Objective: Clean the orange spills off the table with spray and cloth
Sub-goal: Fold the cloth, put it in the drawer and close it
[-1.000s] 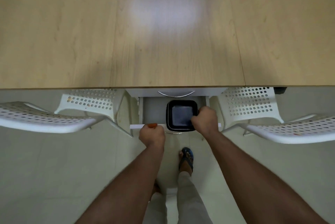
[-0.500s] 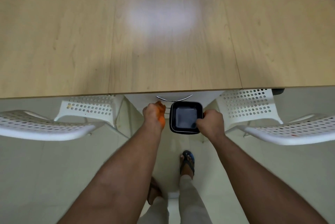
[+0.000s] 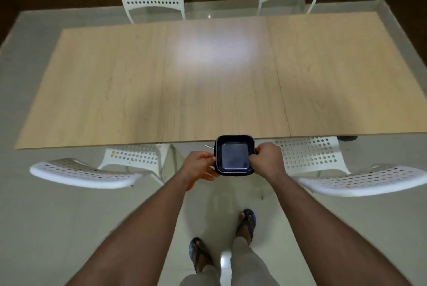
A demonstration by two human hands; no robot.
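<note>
Table (image 3: 219,82) is now seen whole and bare of any visible orange spill, spray or cloth, whereas a second ago only its near part showed above an open drawer from which a black square tray (image 3: 234,155) was being lifted. That tray has been raised to the near table edge and is gripped on its right rim by the right hand (image 3: 268,158), while the left hand (image 3: 199,166) has come across to pinch its left side. Cleaning is judged not yet begun.

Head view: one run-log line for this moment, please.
stage: carrying | tray: black, held at table near edge | left hand: grips tray | right hand: grips tray | spray, cloth: unseen
</note>
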